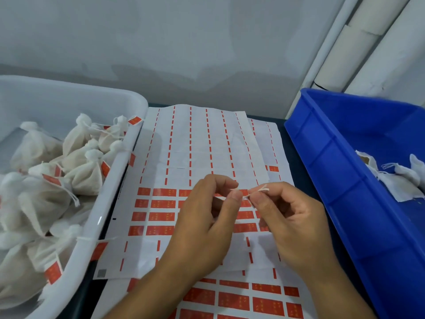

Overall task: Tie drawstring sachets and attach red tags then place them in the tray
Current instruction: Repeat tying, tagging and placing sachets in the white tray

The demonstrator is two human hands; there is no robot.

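Above the sticker sheet [195, 143] at centre, a white drawstring [258, 189] is pinched between the left hand [207, 217] and right hand [289, 217], both grasping it. At 9 o'clock, white tray [119, 162] holds tagged sachets [82, 173]. At 3 o'clock, blue bin [345, 180] holds untied sachets [400, 180].

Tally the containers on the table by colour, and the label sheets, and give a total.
White tray: 1
Blue bin: 1
Label sheets: at least 2, overlapping, with a second one underneath
Total: at least 4
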